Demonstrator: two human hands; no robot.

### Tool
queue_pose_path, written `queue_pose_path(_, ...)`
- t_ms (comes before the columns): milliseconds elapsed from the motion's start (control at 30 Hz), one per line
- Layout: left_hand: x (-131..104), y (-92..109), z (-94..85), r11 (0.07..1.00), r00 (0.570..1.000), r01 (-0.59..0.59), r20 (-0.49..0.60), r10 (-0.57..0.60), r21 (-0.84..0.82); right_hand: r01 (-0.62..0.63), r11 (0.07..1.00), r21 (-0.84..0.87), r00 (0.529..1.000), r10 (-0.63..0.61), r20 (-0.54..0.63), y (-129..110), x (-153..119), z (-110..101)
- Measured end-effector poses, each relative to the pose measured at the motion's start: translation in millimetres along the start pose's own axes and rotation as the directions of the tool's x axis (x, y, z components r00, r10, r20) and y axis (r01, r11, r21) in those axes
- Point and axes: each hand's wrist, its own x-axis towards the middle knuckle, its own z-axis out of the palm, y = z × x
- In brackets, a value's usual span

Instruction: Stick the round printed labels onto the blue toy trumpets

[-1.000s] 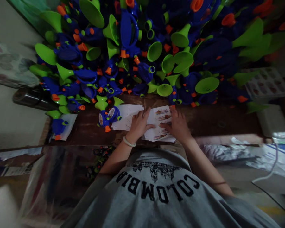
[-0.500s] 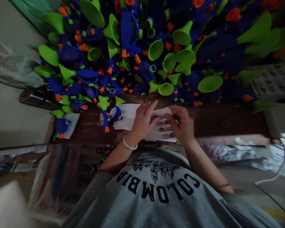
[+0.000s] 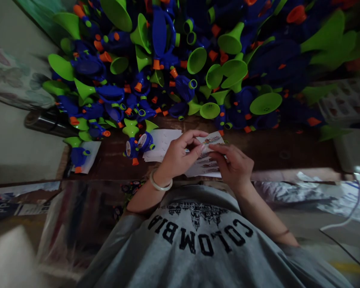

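Both hands lifted off table (image 3: 114,160) now: left hand (image 3: 177,158) and right hand (image 3: 235,166) pinch sticker sheet (image 3: 211,140), peeling; I see toy trumpets (image 3: 180,68) piled behind.

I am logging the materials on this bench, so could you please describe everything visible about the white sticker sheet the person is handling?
The white paper sticker sheet is thin and flat, printed with rows of small oblong labels in red and brown; their print is too small to read. It lies on the dark brown wooden table, overlapping other white sheets to its left. The left hand and right hand meet over it, fingertips pinching at one label near its upper edge, which looks slightly lifted. Blue and green toy trumpets are piled just beyond it.
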Motion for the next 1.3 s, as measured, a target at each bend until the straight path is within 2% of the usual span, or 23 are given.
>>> queue_pose_path(167,-4,7,0.7,0.999,1.000,-0.013,0.000,0.013,-0.034,0.077,0.995,0.070,0.997,-0.075,-0.029,-8,2,-4)
queue_pose_path(300,-3,11,2.1,0.999,1.000,-0.007,0.002,0.007,-0.048,0.135,0.990,-0.035,0.988,-0.137,-0.065,-7,-5,-2)
queue_pose_path(467,-3,16,4.2,0.994,0.999,0.043,0.010,-0.042,-0.104,0.333,0.943,-0.021,0.910,-0.327,-0.256,-4,-11,1)
queue_pose_path(667,-4,20,6.8,0.992,0.999,0.050,0.006,-0.049,-0.118,0.270,0.963,0.001,0.936,-0.262,-0.233,-2,-14,-2)
queue_pose_path(833,-5,18,8.4,0.994,0.999,0.040,0.007,-0.040,-0.099,0.255,0.966,-0.034,0.936,-0.255,-0.243,-3,-14,-1)
queue_pose_path(933,-2,11,6.1,0.999,0.998,-0.006,-0.063,0.003,-0.045,0.236,0.972,-0.024,0.934,-0.233,-0.271,-11,-11,-4)
queue_pose_path(1067,5,0,-2.1,1.000,0.984,-0.013,-0.176,0.014,0.011,0.312,0.943,0.116,0.911,-0.263,-0.319,-15,-8,-14)
queue_pose_path(1133,7,-3,-5.0,1.000,0.987,0.006,-0.161,-0.005,0.008,0.271,0.951,0.152,0.933,-0.220,-0.285,-9,-7,-16)
queue_pose_path(1233,7,-5,-5.2,1.000,0.993,0.004,-0.122,-0.007,-0.025,0.183,0.979,0.091,0.980,-0.174,-0.094,4,-7,-12)
queue_pose_path(1300,7,-6,-4.1,1.000,0.992,-0.012,-0.125,0.010,-0.015,0.135,0.988,0.081,0.991,-0.136,0.005,11,-9,-6)
